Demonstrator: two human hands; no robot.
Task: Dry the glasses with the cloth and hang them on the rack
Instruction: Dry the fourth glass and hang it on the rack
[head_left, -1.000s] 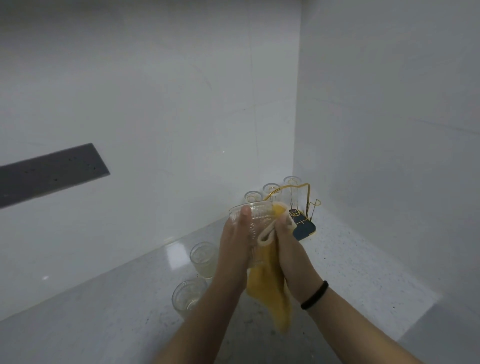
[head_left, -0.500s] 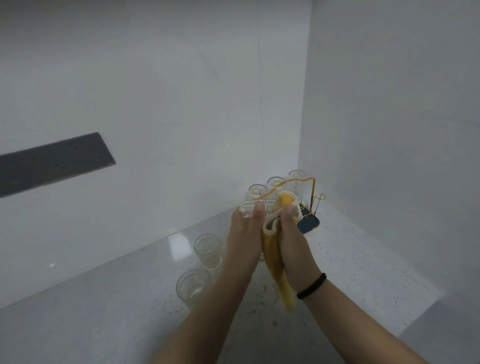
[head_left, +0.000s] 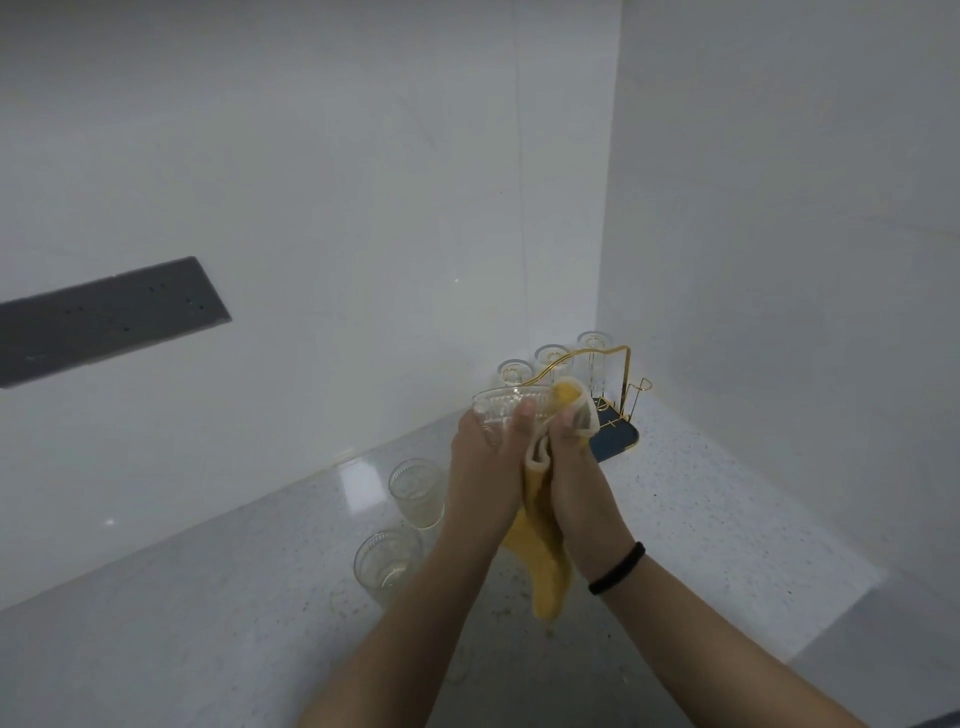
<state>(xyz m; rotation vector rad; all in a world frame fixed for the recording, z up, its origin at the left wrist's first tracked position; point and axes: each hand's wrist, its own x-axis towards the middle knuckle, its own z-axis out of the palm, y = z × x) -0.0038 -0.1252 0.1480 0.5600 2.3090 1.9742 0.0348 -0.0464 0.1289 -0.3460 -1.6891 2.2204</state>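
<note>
Left hand (head_left: 485, 457): gripping the ribbed glass (head_left: 511, 410) steady above the counter (head_left: 727, 545) for wiping
Right hand (head_left: 574, 462): pinching the yellow cloth (head_left: 540, 551) against the glass wall
Rack (head_left: 615, 410): standing far right, three glasses hanging
Waiting glasses (head_left: 400, 525): standing near left

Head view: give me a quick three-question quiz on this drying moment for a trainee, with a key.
1. True or false: the left hand holds the ribbed glass while the right hand works the yellow cloth.
2. How many glasses are hung upside down on the gold wire rack? A) one B) three C) five
3. Fill in: two ribbed glasses, the far one and the near one, stand upright on the ____ to the left of the arms.

Key: 1 true; 2 B; 3 countertop
</note>
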